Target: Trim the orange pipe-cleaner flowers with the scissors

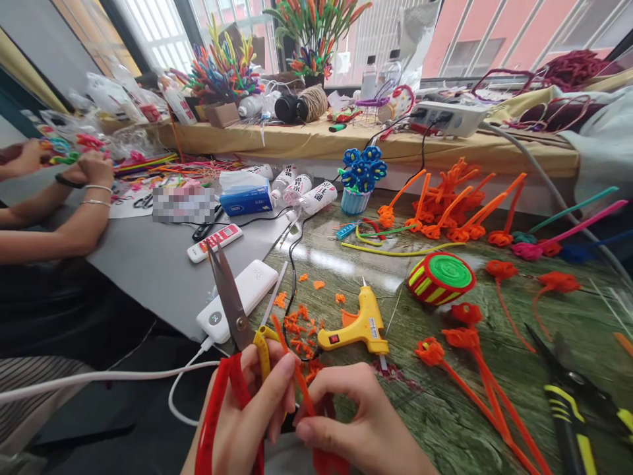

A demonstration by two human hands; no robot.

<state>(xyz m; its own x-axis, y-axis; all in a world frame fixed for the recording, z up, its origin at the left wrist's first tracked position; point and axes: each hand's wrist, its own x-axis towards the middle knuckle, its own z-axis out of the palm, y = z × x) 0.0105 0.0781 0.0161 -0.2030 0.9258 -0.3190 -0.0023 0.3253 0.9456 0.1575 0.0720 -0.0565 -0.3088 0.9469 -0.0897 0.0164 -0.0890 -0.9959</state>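
At the bottom edge of the view, your left hand (250, 412) is closed around yellow-handled scissors (232, 300), blades pointing up and away, plus a loop of red pipe cleaner (212, 412) hanging across your palm. Your right hand (356, 422) pinches an orange pipe cleaner (291, 363) between thumb and forefinger; the stem runs up-left between both hands, touching the left fingers. Fuzzy, thin, bendable wire.

Just beyond the grip: orange clippings (299, 326) scattered on the glossy green table (435, 409), a yellow plastic glue gun (359, 326) lying on its side, a white power bank (237, 300) with cable. Right of your right hand: finished orange pipe-cleaner flowers (475, 356), long stems, curled heads. Further out: a round red drum (440, 278) with green coiled top and yellow stripes. A small blue cup (355, 200) holds blue pipe-cleaner flowers (363, 165). Far left, another person's hands (91, 171) rest on the grey table section.
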